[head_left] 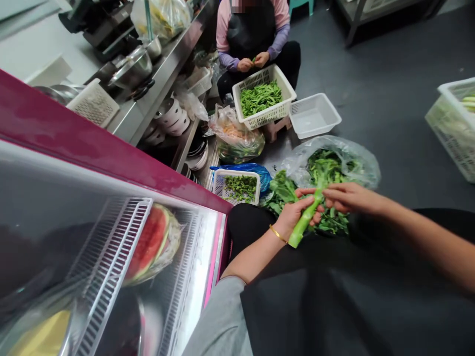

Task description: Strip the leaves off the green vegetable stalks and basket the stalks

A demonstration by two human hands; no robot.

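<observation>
A thick, pale-green stalk of leafy greens (306,217) lies slantwise across my left hand (295,213), its cut end pointing down toward my lap. The fingers of that hand are wrapped round it, and a gold bangle sits on the wrist. My right hand (343,196) pinches at the upper end of the stalk, near its leafy top; its fingertips are partly hidden. Beyond and below both hands is a pile of loose leaves (336,225). Behind it, a clear plastic bag (361,153) stands open with more greens inside.
A small white basket (216,185) of trimmings sits left. Ahead, a co-worker (254,29) handles a green pod over a basket of green pods (287,101), beside a white tub (315,118). An open fridge (218,232) holding cut watermelon borders my left; a white crate (451,133) stands right.
</observation>
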